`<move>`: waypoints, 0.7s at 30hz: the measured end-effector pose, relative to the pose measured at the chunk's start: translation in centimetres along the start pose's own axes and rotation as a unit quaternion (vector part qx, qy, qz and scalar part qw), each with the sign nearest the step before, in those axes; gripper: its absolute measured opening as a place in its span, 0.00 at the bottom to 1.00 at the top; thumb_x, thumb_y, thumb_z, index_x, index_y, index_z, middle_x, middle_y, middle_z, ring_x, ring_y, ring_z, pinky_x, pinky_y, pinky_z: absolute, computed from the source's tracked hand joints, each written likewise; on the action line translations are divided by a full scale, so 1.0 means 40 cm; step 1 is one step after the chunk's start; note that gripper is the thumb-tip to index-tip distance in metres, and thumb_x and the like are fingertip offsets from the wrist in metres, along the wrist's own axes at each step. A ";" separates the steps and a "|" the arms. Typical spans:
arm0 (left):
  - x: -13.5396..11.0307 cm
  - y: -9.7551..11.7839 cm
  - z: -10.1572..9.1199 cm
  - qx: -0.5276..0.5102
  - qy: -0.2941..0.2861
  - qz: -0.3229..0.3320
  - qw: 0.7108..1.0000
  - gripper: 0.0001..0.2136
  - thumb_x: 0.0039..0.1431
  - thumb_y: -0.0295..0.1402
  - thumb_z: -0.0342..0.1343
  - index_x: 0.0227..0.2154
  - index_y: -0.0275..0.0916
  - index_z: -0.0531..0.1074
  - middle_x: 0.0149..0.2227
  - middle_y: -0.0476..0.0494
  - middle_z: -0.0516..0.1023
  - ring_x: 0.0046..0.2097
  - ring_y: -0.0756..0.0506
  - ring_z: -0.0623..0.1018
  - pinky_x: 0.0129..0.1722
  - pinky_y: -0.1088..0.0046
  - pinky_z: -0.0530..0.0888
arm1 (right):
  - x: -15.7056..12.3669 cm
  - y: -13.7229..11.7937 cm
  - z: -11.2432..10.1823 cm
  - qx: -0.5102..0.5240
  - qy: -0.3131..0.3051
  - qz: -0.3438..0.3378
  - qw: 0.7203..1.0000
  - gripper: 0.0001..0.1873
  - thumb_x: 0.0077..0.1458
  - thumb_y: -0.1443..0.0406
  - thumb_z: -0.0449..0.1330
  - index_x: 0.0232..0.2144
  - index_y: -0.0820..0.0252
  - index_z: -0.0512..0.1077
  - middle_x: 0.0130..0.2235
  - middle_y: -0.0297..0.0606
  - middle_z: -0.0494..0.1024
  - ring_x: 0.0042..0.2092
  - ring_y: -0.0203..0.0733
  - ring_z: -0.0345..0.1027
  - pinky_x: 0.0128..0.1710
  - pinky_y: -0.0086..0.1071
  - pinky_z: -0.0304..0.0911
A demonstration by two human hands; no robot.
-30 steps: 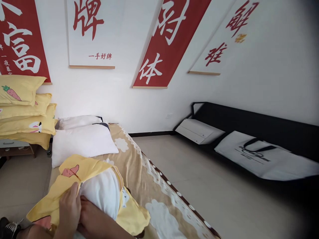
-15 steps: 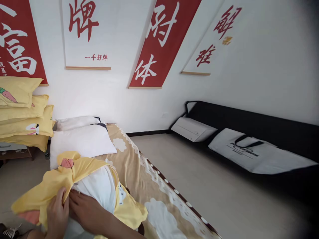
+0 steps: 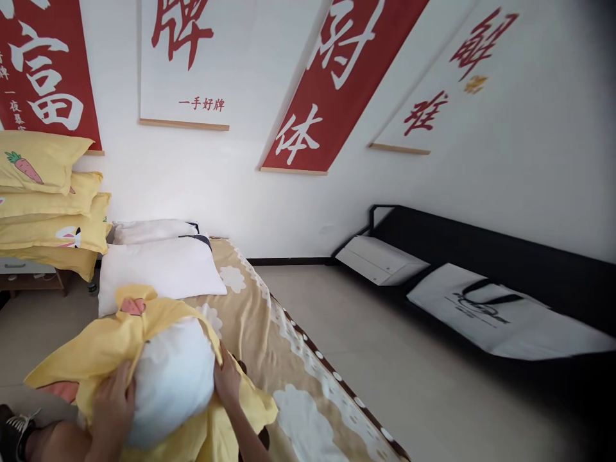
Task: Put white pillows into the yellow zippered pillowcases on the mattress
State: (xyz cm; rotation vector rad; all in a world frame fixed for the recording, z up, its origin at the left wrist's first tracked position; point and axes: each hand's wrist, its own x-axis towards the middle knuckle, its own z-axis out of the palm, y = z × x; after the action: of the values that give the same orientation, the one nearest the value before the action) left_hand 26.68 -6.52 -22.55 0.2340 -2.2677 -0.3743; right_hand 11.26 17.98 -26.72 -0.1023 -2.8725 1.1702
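A white pillow point(image 3: 176, 372) lies at the near end of the bed, partly inside a yellow pillowcase point(image 3: 115, 333) with pink and rabbit prints. The pillowcase bunches around the pillow, whose white side bulges out through the opening. My left hand point(image 3: 114, 401) is closed on the cloth at the left edge of the opening, beside the pillow. On the opposite edge my right hand point(image 3: 227, 378) grips the cloth, its thumb side against the pillow. Some fingertips of both hands are hidden by the fabric.
Two white pillows point(image 3: 158, 269) lie farther up the bed on a brown-and-cream blanket point(image 3: 250, 308). Yellow pillows point(image 3: 43, 218) are stacked at the left above a low cabinet. A black bench point(image 3: 481, 244) at the right holds a white bag point(image 3: 481, 314) and a white box point(image 3: 380, 260).
My right hand has moved from beside my left hand to the right edge of the pillowcase opening. The opening is wider and more of the white pillow shows. The view has shifted slightly.
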 end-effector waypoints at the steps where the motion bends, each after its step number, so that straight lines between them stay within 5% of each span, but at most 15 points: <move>1: 0.003 -0.021 -0.009 0.032 -0.057 -0.070 0.995 0.11 0.65 0.31 0.44 0.41 0.40 0.72 0.32 0.44 0.83 0.30 0.45 0.81 0.29 0.72 0.72 | -0.021 0.010 0.020 -0.010 0.012 0.007 1.000 0.29 0.57 0.61 0.48 0.58 0.61 0.68 0.60 0.49 0.71 0.63 0.57 0.60 0.61 0.53 0.54; 4: 0.047 -0.044 -0.063 0.092 -0.232 -0.214 0.945 0.13 0.65 0.32 0.44 0.47 0.40 0.71 0.33 0.45 0.83 0.32 0.42 0.82 0.30 0.70 0.70 | -0.065 0.000 0.039 -0.044 0.002 0.029 0.999 0.31 0.57 0.63 0.47 0.62 0.61 0.63 0.64 0.47 0.66 0.66 0.55 0.55 0.62 0.55 0.51; 8: 0.156 0.005 -0.128 0.159 -0.303 -0.229 0.911 0.15 0.68 0.36 0.43 0.50 0.40 0.69 0.29 0.43 0.81 0.35 0.38 0.81 0.31 0.69 0.65 | -0.129 -0.036 0.078 -0.091 0.002 -0.027 0.995 0.31 0.57 0.67 0.44 0.63 0.61 0.60 0.65 0.50 0.62 0.67 0.54 0.53 0.61 0.55 0.51; 11: 0.207 0.032 -0.132 0.181 -0.289 -0.213 0.916 0.15 0.68 0.39 0.43 0.46 0.40 0.71 0.27 0.42 0.80 0.34 0.38 0.80 0.30 0.70 0.62 | -0.206 -0.021 0.141 -0.097 0.043 -0.055 0.993 0.32 0.56 0.68 0.45 0.64 0.58 0.57 0.64 0.53 0.63 0.64 0.59 0.57 0.58 0.59 0.54; 14: 0.201 0.022 -0.116 0.156 -0.255 -0.199 0.933 0.14 0.68 0.40 0.43 0.43 0.40 0.71 0.25 0.45 0.78 0.32 0.41 0.79 0.29 0.71 0.60 | -0.249 0.012 0.173 -0.072 0.102 0.007 0.992 0.29 0.58 0.65 0.44 0.62 0.57 0.58 0.59 0.56 0.67 0.60 0.64 0.61 0.51 0.61 0.58; 21: 0.150 -0.010 -0.134 0.011 -0.116 -0.191 0.975 0.13 0.65 0.42 0.43 0.38 0.42 0.70 0.20 0.51 0.71 0.25 0.46 0.73 0.30 0.73 0.63 | -0.179 0.018 0.122 0.090 0.100 0.142 0.981 0.23 0.58 0.51 0.46 0.46 0.58 0.68 0.38 0.47 0.78 0.44 0.58 0.71 0.47 0.52 0.60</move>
State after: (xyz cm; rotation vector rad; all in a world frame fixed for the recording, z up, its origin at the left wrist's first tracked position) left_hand 26.80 -9.64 -15.14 0.6759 -2.4547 -0.6028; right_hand 18.14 14.55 -30.79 -0.6040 -2.6236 1.3695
